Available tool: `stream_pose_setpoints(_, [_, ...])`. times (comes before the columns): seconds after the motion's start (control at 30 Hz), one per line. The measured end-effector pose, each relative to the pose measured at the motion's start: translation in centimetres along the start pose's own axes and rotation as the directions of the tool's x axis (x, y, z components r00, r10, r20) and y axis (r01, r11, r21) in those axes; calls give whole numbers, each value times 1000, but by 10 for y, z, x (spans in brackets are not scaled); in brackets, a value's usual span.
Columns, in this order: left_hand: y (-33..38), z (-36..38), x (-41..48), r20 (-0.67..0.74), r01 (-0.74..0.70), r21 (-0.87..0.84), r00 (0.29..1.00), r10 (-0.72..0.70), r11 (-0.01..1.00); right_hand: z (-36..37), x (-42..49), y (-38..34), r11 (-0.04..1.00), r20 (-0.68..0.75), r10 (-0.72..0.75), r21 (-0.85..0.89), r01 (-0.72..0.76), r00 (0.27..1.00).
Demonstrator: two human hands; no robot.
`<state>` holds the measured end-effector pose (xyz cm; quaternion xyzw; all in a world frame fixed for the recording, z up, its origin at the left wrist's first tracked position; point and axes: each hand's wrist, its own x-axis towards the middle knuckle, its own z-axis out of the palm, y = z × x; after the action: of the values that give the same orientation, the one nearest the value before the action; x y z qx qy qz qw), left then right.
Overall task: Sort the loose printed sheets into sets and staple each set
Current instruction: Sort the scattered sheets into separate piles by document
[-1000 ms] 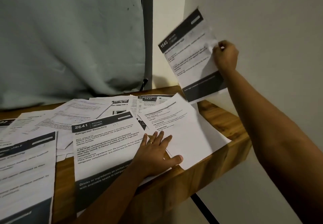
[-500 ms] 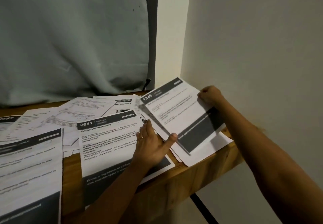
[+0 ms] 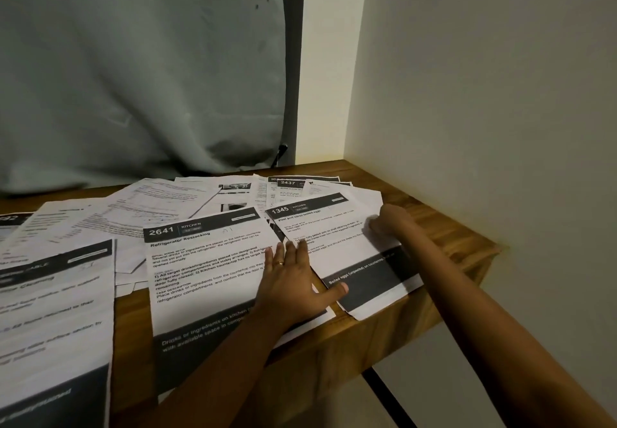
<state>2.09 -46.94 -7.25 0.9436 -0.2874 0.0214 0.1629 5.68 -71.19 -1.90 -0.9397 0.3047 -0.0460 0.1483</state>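
Right of sheet 2641 [image 3: 207, 260], touching its right margin and overlapping it slightly: sheet 1345 [image 3: 337, 227], face up, headed "Peel and clean boiled eggs", dark band at near end, near corner hanging past front edge of table [image 3: 450, 223]. More white paper showing under it; count not readable. Right hand [image 3: 389, 223] further right of sheet 2641, at far-right edge of sheet 1345, fingers curled and clamped on that edge; underside of grip hidden. Left hand [image 3: 293, 284] flat, palm down, fingers straight and spread, pressing across the join: palm on right margin of sheet 2641, thumb reaching onto dark band of sheet 1345. Ring [image 3: 279, 263] on one finger. Hands apart, one at each side of sheet 1345. Sheet 2641 itself face up, headed "Refrigerator Restocking", slightly tilted, dark band at near end. Behind sheet 2641: fan of loose sheets [image 3: 160, 200], overlapping, mostly plain print. Behind and right of sheet 2641: sheet 2437 [image 3: 288, 183], partly covered. Left of sheet 2641: left sheets [image 3: 53, 294], dark-banded, blurred, text unreadable, running off lower frame edge; strip of bare wood between them and sheet 2641. Well behind sheet 2641: grey curtain [image 3: 133, 76] hanging down to table top. Far right of sheet 2641, past bare wood: plain wall [image 3: 484, 93].
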Motion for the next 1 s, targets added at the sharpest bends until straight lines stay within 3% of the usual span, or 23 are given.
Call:
stream_pose_setpoints(0.3, [3, 1, 2, 22, 1, 88, 1000, -3, 996, -12, -4, -7, 1000, 105, 17, 11, -18, 994])
stream_pose_setpoints(0.5, [1, 2, 1, 16, -14, 60, 1000, 13, 998, -17, 2, 3, 999, 58, 47, 23, -49, 997])
stream_pose_setpoints(0.7, [-1, 4, 3, -22, -117, 48, 993, 118, 992, -21, 30, 14, 999, 82, -6, 42, 3, 997])
stream_pose_setpoints(0.87, [-1, 8, 8, 25, -136, 66, 991, 135, 988, -32, 36, 7, 961, 85, 135, 232, -152, 987])
stream_pose_setpoints(1.0, [0, 9, 7, 25, -115, 70, 993, 114, 991, -33, 42, -5, 940, 32, 167, 298, -169, 986])
